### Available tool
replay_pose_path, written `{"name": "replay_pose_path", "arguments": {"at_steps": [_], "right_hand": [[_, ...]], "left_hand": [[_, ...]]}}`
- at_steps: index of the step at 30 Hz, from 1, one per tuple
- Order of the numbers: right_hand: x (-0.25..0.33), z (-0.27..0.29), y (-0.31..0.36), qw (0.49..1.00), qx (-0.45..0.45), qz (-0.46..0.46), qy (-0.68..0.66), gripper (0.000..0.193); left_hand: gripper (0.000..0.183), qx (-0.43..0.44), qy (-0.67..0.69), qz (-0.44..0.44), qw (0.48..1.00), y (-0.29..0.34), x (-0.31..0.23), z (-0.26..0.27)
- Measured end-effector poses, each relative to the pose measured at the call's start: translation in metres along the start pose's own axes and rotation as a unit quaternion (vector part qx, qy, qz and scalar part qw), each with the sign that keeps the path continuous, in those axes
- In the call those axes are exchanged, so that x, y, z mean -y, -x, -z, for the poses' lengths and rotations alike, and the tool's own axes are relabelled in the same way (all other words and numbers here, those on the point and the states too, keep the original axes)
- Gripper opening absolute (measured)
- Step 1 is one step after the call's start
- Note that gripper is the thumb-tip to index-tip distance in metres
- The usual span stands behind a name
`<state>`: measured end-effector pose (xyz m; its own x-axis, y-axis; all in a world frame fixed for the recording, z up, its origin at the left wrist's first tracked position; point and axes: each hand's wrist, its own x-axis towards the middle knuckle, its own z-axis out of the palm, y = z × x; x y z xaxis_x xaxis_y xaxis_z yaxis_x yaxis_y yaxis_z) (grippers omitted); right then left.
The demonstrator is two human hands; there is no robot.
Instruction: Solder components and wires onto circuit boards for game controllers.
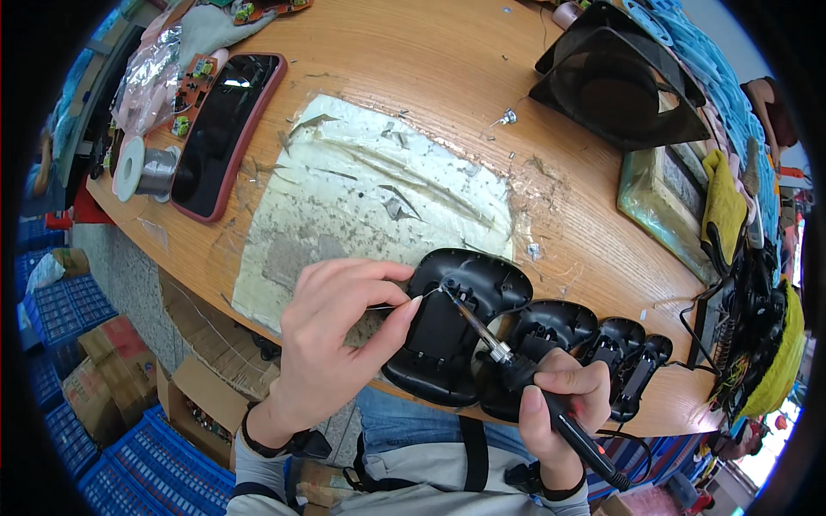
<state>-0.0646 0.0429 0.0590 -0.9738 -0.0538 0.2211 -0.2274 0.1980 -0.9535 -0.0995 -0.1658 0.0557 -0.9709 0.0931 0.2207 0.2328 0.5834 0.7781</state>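
My left hand (340,322) pinches a thin strand of solder wire (430,292) between thumb and fingers, over the upper part of a black plastic shell (443,331). In my right hand (564,400) is a soldering iron (578,439), its handle held like a pen. The iron's tip slants up and left into the shell and meets the wire's end, or comes very close to it. Several similar black shells (551,322) stand in a row to the right, partly behind the iron and my right hand.
A stained pale sheet (361,219) covers the table's middle. At left are a phone (228,138), a solder spool (157,172) and small circuit boards (196,82). A black fan-like frame (615,82), a boxed sponge-like block (667,202) and yellow gloves (723,206) sit at right.
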Motion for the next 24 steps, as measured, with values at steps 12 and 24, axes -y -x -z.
{"name": "replay_pose_path", "arguments": {"at_steps": [12, 24], "right_hand": [[0.004, 0.0, -0.002, 0.997, 0.026, 0.043, 0.051, 0.025], [0.014, 0.033, 0.028, 0.994, 0.035, 0.088, 0.045, 0.027]], "left_hand": [[0.013, 0.003, -0.012, 0.002, 1.0, 0.001, -0.002, 0.001], [0.014, 0.1, -0.011, 0.021, 0.995, 0.024, -0.018, 0.02]]}}
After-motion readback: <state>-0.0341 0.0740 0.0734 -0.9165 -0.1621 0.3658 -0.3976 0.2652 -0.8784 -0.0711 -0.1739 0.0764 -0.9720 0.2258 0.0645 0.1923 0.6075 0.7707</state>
